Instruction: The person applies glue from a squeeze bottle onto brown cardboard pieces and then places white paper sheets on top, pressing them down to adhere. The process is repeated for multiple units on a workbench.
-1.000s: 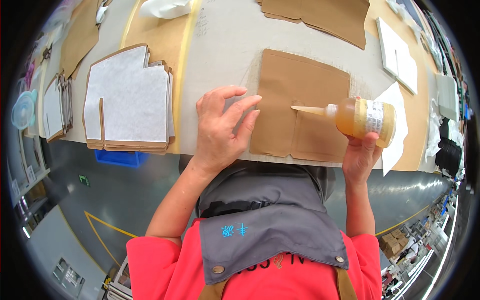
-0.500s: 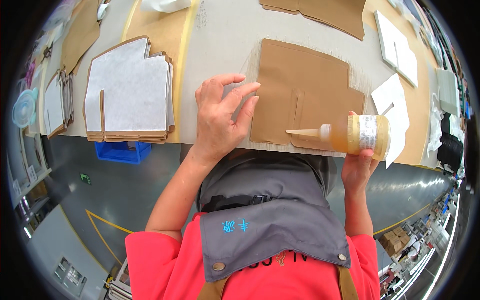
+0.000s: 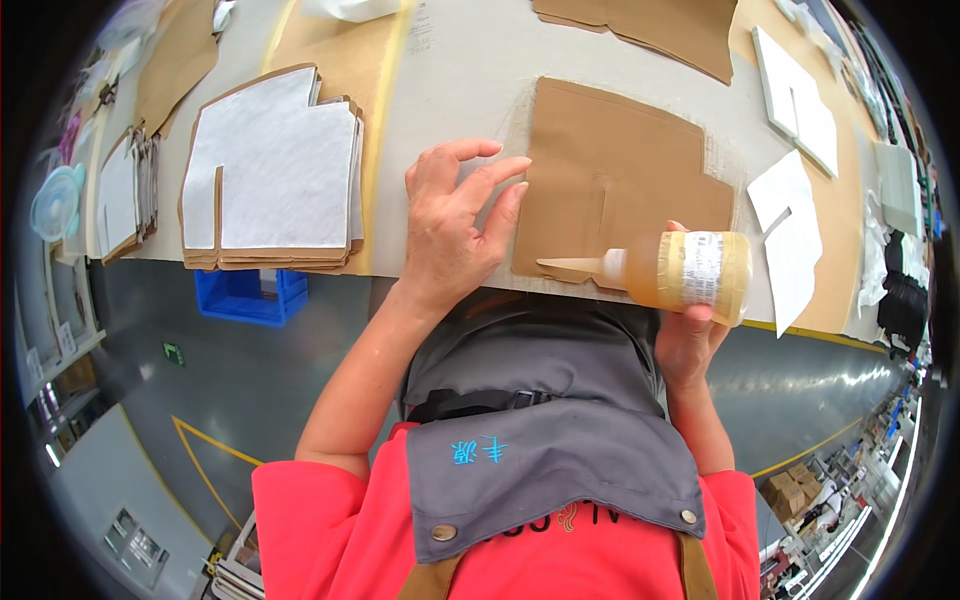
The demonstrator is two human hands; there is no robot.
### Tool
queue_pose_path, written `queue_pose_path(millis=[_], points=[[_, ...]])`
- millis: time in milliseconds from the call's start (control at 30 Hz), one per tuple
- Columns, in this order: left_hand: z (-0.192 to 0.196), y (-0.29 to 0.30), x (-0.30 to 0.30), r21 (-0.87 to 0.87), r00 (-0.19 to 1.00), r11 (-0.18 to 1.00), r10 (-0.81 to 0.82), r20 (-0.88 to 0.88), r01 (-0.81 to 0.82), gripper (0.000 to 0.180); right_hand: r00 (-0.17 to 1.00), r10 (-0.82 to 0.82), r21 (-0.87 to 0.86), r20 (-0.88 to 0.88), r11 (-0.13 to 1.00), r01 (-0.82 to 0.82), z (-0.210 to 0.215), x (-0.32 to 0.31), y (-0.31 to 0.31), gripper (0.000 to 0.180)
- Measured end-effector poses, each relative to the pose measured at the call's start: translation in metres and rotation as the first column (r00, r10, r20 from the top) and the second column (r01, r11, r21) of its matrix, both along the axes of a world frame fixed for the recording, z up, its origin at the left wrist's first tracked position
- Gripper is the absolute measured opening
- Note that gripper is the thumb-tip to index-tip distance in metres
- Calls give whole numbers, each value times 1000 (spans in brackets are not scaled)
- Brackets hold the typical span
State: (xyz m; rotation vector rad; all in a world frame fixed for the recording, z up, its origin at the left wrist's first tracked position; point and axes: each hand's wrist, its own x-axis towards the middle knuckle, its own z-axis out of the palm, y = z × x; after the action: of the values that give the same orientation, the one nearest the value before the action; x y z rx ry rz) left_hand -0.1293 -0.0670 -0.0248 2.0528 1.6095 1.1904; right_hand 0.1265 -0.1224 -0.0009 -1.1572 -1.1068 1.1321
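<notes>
A brown, flat-cut panel lies at the table's near edge, with a notched right corner and a narrow slit in it. My right hand grips a translucent squeeze bottle of amber liquid, which looks like glue. The bottle lies almost level, and its long pointed nozzle is at the panel's lower left part, near the front edge. Whether the tip touches the panel I cannot tell. Just left of the panel, my left hand hovers with fingers curved and apart, holding nothing.
On the left stands a stack of brown panels with white facing, and a smaller stack beyond it. White slotted pieces lie to the right. More brown sheets lie at the back. A blue bin sits below the table edge.
My right hand has carried the bottle to the left, so the nozzle tip moved from near the slit toward the panel's lower left corner. My left hand stays beside the panel, still open.
</notes>
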Motion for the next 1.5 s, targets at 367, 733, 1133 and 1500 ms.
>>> queue_pose_path(millis=[367,733,1133,1500], points=[[4,2,-5,-31,976,996,87,199,-82,25,954,-16,-77,-298,997,-7,19,5,76,63],[6,2,-6,-90,972,995,64,224,-45,28,995,-32,-6,-90,999,32,5,-14,148,53],[4,3,-6,-64,977,996,70,203,-58,26,991,120,-82,-59,989,-125,0,6,107,51],[4,2,-5,-41,976,996,85,203,-78,25,992,125,-89,-30,988,-128,3,1,57,81]])
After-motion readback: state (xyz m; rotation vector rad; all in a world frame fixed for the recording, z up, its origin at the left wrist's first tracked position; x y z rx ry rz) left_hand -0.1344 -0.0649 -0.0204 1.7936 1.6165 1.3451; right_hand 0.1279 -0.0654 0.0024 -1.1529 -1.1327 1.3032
